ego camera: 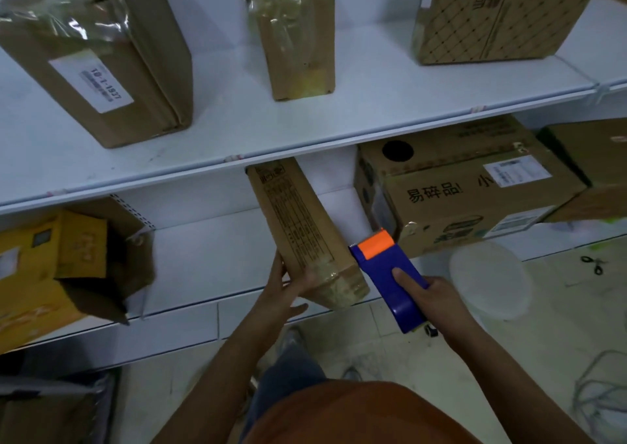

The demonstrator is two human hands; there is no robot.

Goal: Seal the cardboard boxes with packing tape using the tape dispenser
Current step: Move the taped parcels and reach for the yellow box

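White two-tier shelf (305, 131), tiled floor (509, 358). Left hand (281, 287) grips slim cardboard box (302, 226) on lower tier; right hand (431, 294) clasps blue tape dispenser (390, 280).

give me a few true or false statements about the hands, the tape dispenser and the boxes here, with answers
1. The right hand grips the blue tape dispenser. True.
2. The left hand hangs free, touching nothing. False: it holds the near end of the narrow box.
3. The narrow box lies tilted on the lower shelf. True.
4. The dispenser's orange part points back toward the person. False: it points toward the shelves.
5. Three boxes stand on the upper shelf. True.
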